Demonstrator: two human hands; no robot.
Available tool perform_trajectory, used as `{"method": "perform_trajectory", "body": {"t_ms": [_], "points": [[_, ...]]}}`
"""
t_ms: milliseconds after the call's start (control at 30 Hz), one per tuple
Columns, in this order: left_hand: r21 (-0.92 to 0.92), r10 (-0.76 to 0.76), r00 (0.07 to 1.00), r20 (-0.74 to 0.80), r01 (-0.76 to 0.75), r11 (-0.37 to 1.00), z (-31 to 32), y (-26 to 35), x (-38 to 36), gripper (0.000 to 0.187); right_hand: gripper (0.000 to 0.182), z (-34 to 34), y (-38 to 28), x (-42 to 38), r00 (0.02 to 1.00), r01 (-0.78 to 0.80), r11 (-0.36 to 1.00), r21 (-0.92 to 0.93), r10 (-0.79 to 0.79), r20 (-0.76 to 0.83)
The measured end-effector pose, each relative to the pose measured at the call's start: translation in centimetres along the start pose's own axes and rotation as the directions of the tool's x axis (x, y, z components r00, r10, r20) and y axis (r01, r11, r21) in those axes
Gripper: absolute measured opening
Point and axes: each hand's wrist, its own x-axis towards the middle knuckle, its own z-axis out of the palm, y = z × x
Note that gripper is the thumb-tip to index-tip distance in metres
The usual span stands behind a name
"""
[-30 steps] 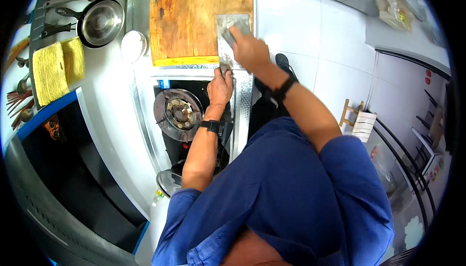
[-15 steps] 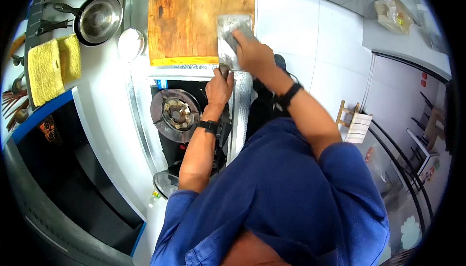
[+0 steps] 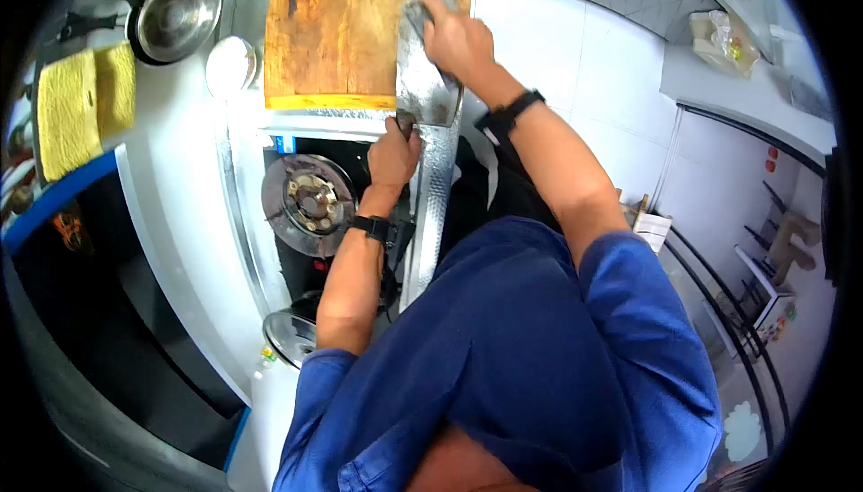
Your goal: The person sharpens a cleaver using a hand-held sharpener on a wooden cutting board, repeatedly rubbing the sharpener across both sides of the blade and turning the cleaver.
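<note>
A wide-bladed cleaver [image 3: 424, 74] lies flat at the right front corner of the wooden chopping board [image 3: 333, 34]. My left hand [image 3: 393, 155] is closed round its short handle, just past the board's front edge. My right hand [image 3: 460, 44] is pressed down over the far part of the blade. Under its fingers is what looks like a folded grey cloth [image 3: 415, 14], touching the metal; my palm covers part of it.
A gas burner [image 3: 310, 203] sits below the board, left of my left forearm. Farther left are a frying pan [image 3: 178, 16], a ladle [image 3: 231, 65] and a yellow towel [image 3: 72, 115]. A glass lid [image 3: 289, 337] lies near my left elbow. White floor tiles [image 3: 530, 43] are at right.
My right hand has slid away from the handle, toward the far end of the blade, with the grey cloth. My left hand keeps its hold. The view has shifted slightly.
</note>
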Motion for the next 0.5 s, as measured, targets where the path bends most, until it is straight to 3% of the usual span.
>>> {"method": "perform_trajectory", "body": {"t_ms": [67,200,267,367,500], "points": [[-0.003,-0.018,1.0,0.008,0.018,1.0,0.2,0.0,-0.2,0.045,0.035,-0.2,-0.5,-0.8,0.999,-0.043,0.999,-0.028,0.043,-0.005],[-0.024,-0.007,1.0,0.031,0.008,1.0,0.2,-0.3,-0.1,0.045,0.036,-0.8,-1.2,-8.2,0.994,0.093,0.991,0.096,-0.088,-0.062],[0.036,0.012,1.0,-0.012,-0.011,0.999,0.2,0.0,-0.3,0.043,0.038,-1.8,-1.5,-8.1,0.993,0.027,0.999,0.042,-0.032,0.117],[-0.004,-0.016,1.0,-0.026,0.016,1.0,-0.2,0.3,0.0,0.04,0.034,0.1,0.4,-0.8,0.999,0.036,0.997,-0.07,-0.034,0.029],[-0.089,-0.043,0.999,-0.003,0.042,0.995,-0.4,0.6,-0.2,0.039,0.036,-0.6,-1.1,-3.5,0.998,-0.012,0.998,-0.059,0.015,0.062]]}}
